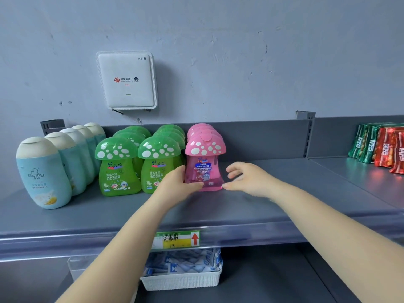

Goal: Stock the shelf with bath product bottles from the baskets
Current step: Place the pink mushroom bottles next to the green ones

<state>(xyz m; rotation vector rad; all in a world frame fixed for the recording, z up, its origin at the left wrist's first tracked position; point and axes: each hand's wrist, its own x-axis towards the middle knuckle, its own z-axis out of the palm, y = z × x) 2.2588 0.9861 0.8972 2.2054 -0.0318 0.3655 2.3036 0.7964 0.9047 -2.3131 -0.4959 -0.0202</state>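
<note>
Two arms reach forward — left hand grips pink bottle, right hand open beside it.

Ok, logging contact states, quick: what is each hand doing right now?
Left hand: holds the front pink bottle at its lower left side.
Right hand: open, fingers spread beside the bottle; contact cannot be told.

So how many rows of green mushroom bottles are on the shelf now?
2 rows: left green row beside the blue bottles, right green row beside the pink bottles. Bottles behind each front one are partly hidden.
</note>
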